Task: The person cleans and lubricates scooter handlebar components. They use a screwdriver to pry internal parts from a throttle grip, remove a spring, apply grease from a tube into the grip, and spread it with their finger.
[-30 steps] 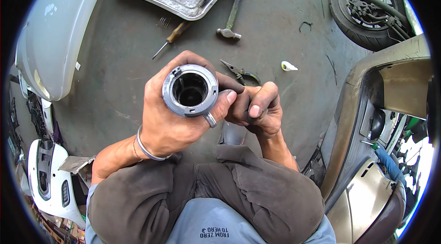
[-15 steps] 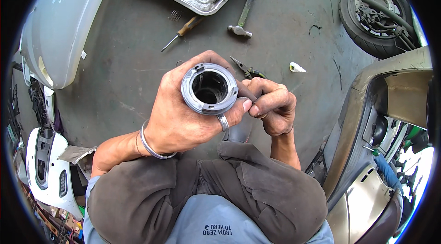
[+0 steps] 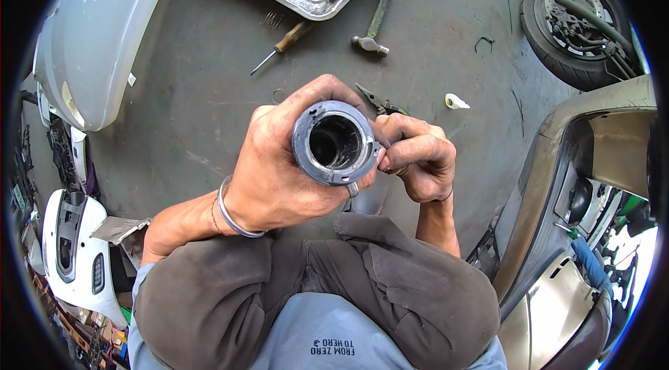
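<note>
A cylindrical part (image 3: 347, 175) with a grey notched rim and dark hollow bore sits upright in my left hand (image 3: 272, 175), whose fingers wrap round it. My right hand (image 3: 418, 161) is closed in a pinch at the right side of the part, against my left fingers; what its fingertips hold is hidden. Beyond my hands lie pliers (image 3: 380, 102) with dark handles, partly covered by my fingers, and a small white bottle (image 3: 456, 102). My legs are bent under my forearms.
A metal tray (image 3: 306, 8) of tools, a hammer (image 3: 376, 21), a screwdriver (image 3: 286, 42) and a spring (image 3: 272, 20) lie ahead. A pale body panel (image 3: 97, 35) and white bumper (image 3: 83, 265) are left; a wheel (image 3: 571, 28) and bronze bumper (image 3: 529, 203) are right.
The view has shifted, with the floor items appearing farther right. The part has moved rightward relative to them and turned slightly; my right fingers have drawn into a pinch beside it.
</note>
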A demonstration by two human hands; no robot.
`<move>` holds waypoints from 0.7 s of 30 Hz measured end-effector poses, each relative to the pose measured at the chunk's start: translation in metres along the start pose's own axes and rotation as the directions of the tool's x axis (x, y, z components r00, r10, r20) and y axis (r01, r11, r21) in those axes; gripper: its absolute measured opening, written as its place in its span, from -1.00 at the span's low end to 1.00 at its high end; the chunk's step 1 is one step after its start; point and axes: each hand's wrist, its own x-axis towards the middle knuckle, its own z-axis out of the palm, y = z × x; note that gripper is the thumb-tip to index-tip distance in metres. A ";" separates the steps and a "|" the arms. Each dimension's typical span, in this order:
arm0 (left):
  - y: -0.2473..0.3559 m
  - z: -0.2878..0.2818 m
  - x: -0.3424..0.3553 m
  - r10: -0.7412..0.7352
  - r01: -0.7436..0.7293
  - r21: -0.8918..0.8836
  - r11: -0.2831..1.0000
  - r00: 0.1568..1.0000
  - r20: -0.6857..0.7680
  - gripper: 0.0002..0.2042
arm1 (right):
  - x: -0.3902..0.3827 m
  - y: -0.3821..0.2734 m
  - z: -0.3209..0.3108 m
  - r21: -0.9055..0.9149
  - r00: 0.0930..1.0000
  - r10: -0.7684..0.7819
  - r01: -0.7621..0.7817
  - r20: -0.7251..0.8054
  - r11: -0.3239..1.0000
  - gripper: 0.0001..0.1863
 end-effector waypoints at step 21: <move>-0.041 0.000 -0.015 -0.201 0.209 0.018 0.978 0.960 -0.196 -0.78 | 0.006 -0.045 -0.009 -0.343 0.944 -0.246 0.162 -0.217 0.925 -0.61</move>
